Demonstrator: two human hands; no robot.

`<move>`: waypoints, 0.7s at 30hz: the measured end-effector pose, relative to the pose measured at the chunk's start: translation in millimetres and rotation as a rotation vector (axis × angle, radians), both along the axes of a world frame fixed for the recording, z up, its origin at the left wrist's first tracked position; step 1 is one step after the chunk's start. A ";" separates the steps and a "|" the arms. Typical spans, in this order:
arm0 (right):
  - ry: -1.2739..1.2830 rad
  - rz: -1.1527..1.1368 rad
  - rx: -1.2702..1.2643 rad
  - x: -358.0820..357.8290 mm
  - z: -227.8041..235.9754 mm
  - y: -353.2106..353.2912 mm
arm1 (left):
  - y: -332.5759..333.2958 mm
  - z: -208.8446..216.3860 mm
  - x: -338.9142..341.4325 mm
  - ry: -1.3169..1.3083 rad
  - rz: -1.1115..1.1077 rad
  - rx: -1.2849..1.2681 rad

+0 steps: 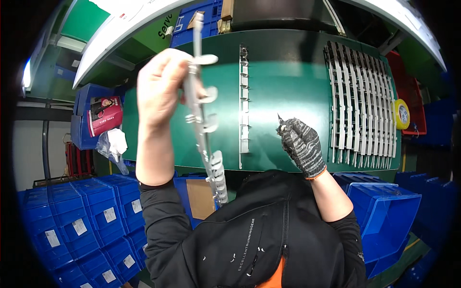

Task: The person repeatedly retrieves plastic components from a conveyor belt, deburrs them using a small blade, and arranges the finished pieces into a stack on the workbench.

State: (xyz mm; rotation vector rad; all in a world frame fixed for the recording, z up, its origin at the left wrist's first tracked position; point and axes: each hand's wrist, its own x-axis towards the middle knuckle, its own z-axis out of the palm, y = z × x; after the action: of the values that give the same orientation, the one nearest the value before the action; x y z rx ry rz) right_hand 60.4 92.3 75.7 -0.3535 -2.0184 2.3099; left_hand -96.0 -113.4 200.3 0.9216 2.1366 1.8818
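Observation:
My bare left hand (161, 86) is closed around a long grey metal strip (200, 110) with rounded tabs along one side. The strip is raised above the table's left part, its lower end reaching toward my body. My right hand (303, 148), in a grey-and-black knitted glove, is closed with its fingers curled. A small dark pointed tool (280, 117) sticks out from its fingertips; the rest is hidden in the glove. Between the hands, a second metal strip (245, 105) lies lengthwise on the green table (283, 72), apart from both hands.
Many similar strips (362, 105) lie side by side at the table's right, next to a yellow tape roll (402, 114) and a red bin (408, 77). Blue crates (89, 211) are stacked at lower left. Another open blue crate (389, 216) stands at lower right.

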 end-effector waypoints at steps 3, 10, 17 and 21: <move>0.098 -0.005 0.225 1.8 8.6 -6.9 | 38.6 -26.6 21.3 -0.292 -0.068 -0.187; 0.195 -0.035 0.451 12.5 10.1 -2.9 | 64.2 -87.0 56.6 -0.582 -0.149 -0.160; 0.127 -0.044 0.558 23.1 6.5 0.4 | 75.4 -96.7 69.6 -0.711 -0.152 -0.129; 0.136 -0.062 0.590 28.0 -0.8 4.6 | 77.9 -100.2 73.4 -0.742 -0.168 -0.138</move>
State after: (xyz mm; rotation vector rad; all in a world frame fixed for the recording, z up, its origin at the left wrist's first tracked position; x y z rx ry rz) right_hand 88.4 96.9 74.9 -0.2078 -2.4333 1.5451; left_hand -22.6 -35.5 100.0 0.2802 1.6447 1.6146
